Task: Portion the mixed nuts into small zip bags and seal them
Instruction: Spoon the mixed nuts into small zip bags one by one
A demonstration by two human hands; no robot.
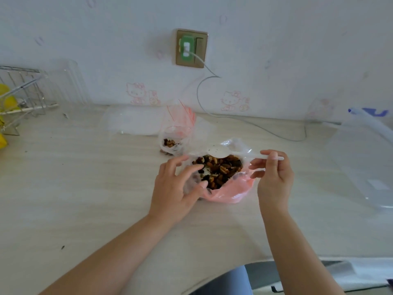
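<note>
A pink-and-clear plastic bag (229, 192) lies open in the middle of the table, full of mixed nuts (219, 170). My left hand (178, 188) holds the bag's left edge, thumb and fingers curled on the plastic. My right hand (274, 175) pinches the handle of a white plastic spoon (221, 153), whose bowl hovers over the nuts at the bag's far rim. Behind it stands a small zip bag (177, 128) with a red stripe, its mouth open and a few nuts at its bottom.
A flat stack of clear bags (134, 123) lies behind the small bag. A white cable (255, 126) runs from the wall socket (191, 47) across the table. A wire rack (23, 96) stands far left, a clear plastic lid (365, 162) at the right.
</note>
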